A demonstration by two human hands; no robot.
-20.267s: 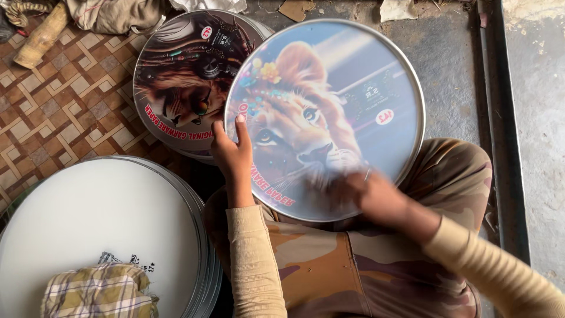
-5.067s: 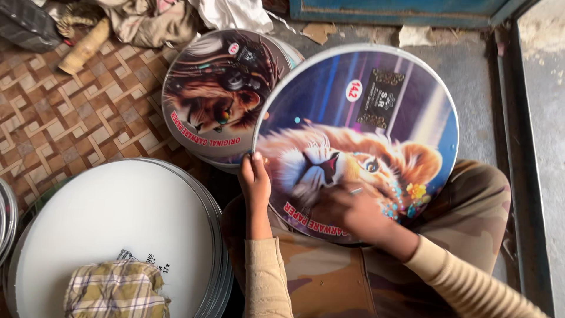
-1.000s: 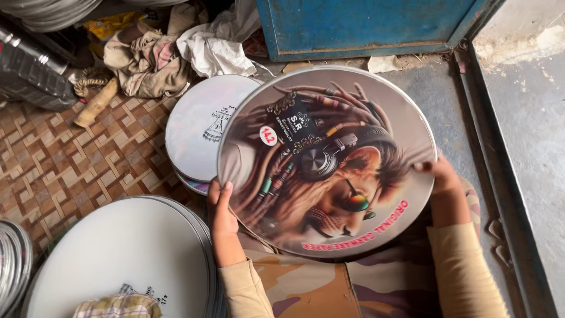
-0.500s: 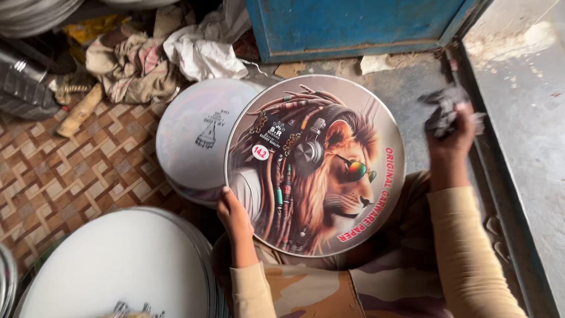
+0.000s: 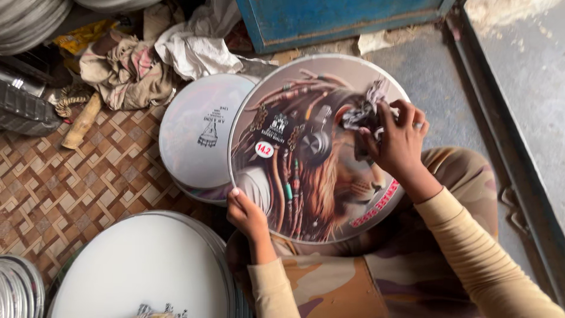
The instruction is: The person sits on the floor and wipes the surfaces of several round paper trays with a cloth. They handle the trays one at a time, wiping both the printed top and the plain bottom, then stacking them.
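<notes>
— Item one, nearest the person: what are the hands doing?

— The left hand (image 5: 247,215) is gripping the lower left rim of a round printed disc (image 5: 306,176), fingers curled over the edge, thumb behind. The right hand (image 5: 397,141) is closing around a crumpled grey rag (image 5: 362,112) and pressing it against the disc's upper right face.

— And the disc itself?

— It is standing tilted over the person's lap, between both hands, printed side facing up. It is showing a lion with dreadlocks and headphones, with a small round red-and-white sticker (image 5: 264,149) on the left of the picture.

— What is sitting beside it?

— A stack of white round discs (image 5: 135,271) is lying low on the left, just beside the left forearm. Behind the held disc, a second stack topped by a pale disc (image 5: 200,132) is lying flat on the woven mat (image 5: 70,182); the held disc is overlapping and hiding its right edge.

— Farther back?

— A heap of rags (image 5: 153,53) is lying on the mat's far edge, a short wooden stick (image 5: 81,121) beside it. A blue metal panel (image 5: 341,17) is standing at the top, a metal floor rail (image 5: 506,147) running along the right over bare concrete.

— Anything blocking the hands?

— The rag is covering part of the lion's head; otherwise the disc's face is showing in full.
</notes>
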